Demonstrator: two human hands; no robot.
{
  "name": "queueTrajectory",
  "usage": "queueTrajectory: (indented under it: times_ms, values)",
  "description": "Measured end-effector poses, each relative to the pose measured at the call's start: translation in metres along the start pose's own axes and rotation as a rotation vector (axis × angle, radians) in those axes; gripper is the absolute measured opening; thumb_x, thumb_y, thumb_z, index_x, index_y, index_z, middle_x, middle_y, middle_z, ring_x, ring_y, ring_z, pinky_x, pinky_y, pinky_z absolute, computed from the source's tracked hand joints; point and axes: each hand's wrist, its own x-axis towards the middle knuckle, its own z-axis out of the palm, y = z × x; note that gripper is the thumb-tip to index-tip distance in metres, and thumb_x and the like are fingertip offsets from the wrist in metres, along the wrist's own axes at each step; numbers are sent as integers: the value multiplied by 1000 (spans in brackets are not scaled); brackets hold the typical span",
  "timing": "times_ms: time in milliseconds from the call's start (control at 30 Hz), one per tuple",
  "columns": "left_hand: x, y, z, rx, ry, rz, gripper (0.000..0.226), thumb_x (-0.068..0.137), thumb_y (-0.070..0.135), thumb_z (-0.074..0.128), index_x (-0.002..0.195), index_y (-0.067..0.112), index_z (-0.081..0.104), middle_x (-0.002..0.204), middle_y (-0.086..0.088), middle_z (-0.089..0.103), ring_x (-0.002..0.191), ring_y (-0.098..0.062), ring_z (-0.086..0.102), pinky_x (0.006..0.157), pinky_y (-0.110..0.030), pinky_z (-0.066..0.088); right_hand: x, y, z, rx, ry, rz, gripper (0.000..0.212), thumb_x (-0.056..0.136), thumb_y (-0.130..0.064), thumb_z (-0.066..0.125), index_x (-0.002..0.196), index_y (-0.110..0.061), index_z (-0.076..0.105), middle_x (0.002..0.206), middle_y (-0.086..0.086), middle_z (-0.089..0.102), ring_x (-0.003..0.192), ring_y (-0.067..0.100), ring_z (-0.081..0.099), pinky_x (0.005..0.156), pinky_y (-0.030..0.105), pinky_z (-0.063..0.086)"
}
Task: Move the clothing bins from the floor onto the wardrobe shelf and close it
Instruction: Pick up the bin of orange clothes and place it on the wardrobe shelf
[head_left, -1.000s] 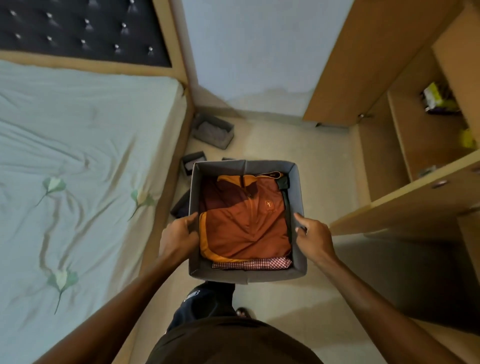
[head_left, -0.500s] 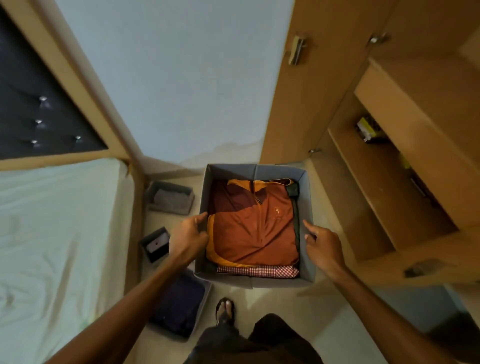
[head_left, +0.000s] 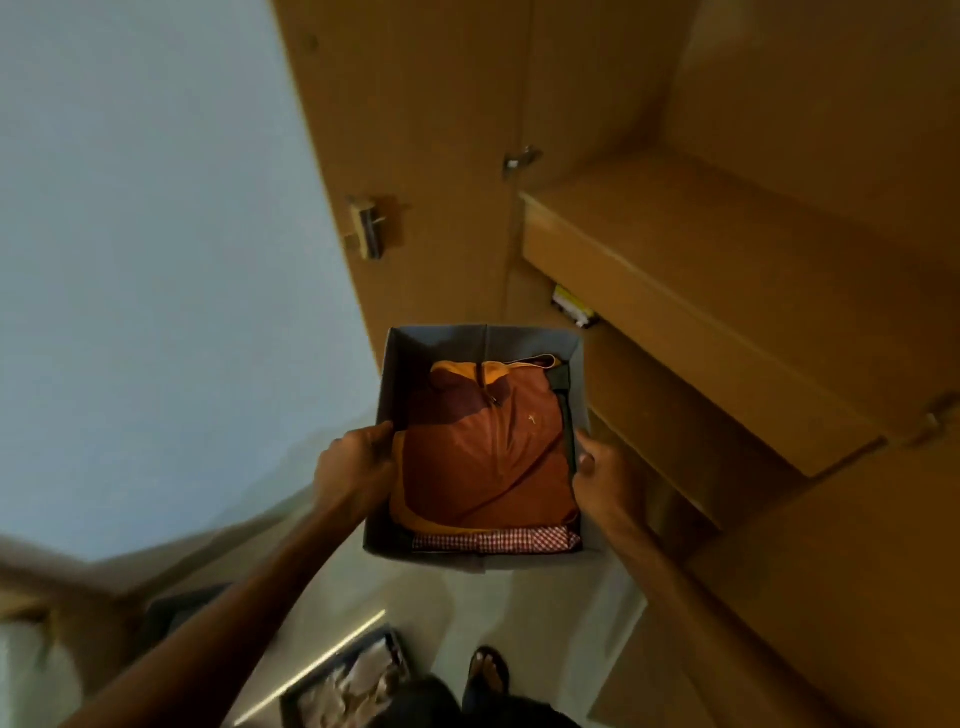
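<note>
Two hands carry one bin (head_left: 480, 558) mid-air beside the wardrobe: left hand (head_left: 356, 467) and right hand (head_left: 602, 480), fingers pinching its side walls. Step: lifting. Next, judged: raise and slide it level onto the shelf (head_left: 675, 270). Another bin (head_left: 345, 686) waits on the floor.

Blurred floor bin (head_left: 347, 686) cut by the bottom edge; yellow packet (head_left: 572, 308) half-hidden under the shelf (head_left: 691, 306).
</note>
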Motion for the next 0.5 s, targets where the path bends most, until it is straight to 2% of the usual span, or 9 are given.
queueTrajectory:
  times_ms: [133, 200, 233, 267, 300, 367, 400, 467, 500]
  values:
    - [70, 61, 5, -10, -46, 133, 39, 90, 31, 52, 128, 35, 59, 120, -11, 68, 106, -37, 64, 88, -40, 53, 59, 6, -32, 30, 98, 71, 41, 97, -9, 44, 137, -17, 51, 134, 9, 59, 113, 29, 61, 91, 36, 51]
    - [103, 94, 9, -37, -97, 190, 38, 92, 36, 51, 129, 37, 58, 122, -9, 67, 109, -36, 63, 88, -38, 51, 84, 13, -51, 70, 160, 99, 42, 96, -7, 44, 137, -17, 51, 126, 14, 64, 85, 17, 65, 73, 27, 54]
    - [117, 110, 11, -45, -120, 220, 39, 92, 38, 51, 130, 37, 58, 124, -7, 67, 110, -35, 62, 88, -37, 50, 95, 17, -60, 74, 190, 100, 42, 95, -6, 44, 136, -16, 52, 120, 15, 67, 68, 7, 57, 60, 19, 47]
    - [129, 122, 13, -53, -143, 249, 40, 92, 39, 50, 132, 38, 56, 125, -6, 66, 111, -33, 62, 89, -37, 51, 102, 20, -69, 71, 217, 103, 43, 95, -4, 45, 135, -16, 53, 118, 15, 68, 60, 3, 48, 54, 15, 37]
    - [146, 140, 18, -57, -171, 293, 41, 91, 40, 50, 133, 39, 55, 127, -4, 65, 110, -31, 63, 89, -36, 52, 113, 23, -80, 64, 254, 127, 43, 95, -5, 45, 135, -17, 53, 119, 13, 68, 61, 7, 51, 53, 15, 34]
    - [178, 174, 26, -90, -224, 375, 42, 91, 36, 50, 132, 37, 56, 126, -3, 66, 105, -29, 65, 87, -38, 55, 130, 26, -102, 59, 312, 177, 43, 95, -6, 45, 136, -20, 53, 124, 10, 66, 82, 23, 66, 62, 21, 42]
    - [195, 194, 30, -115, -247, 420, 41, 90, 35, 50, 131, 37, 57, 124, -3, 67, 101, -29, 67, 86, -39, 56, 140, 29, -112, 58, 355, 194, 44, 95, -7, 45, 136, -21, 52, 126, 9, 65, 92, 28, 67, 67, 26, 47]
    - [227, 228, 42, -156, -293, 505, 42, 85, 42, 46, 125, 41, 60, 118, -3, 70, 99, -30, 68, 83, -42, 57, 157, 37, -129, 44, 423, 227, 44, 95, -7, 45, 137, -21, 51, 129, 9, 63, 100, 30, 66, 77, 32, 52]
    - [243, 249, 46, -170, -319, 553, 45, 82, 45, 43, 124, 42, 60, 117, -5, 71, 99, -31, 68, 82, -44, 58, 165, 41, -138, 41, 458, 255, 44, 96, -7, 45, 137, -20, 51, 130, 10, 63, 100, 30, 66, 77, 30, 51]
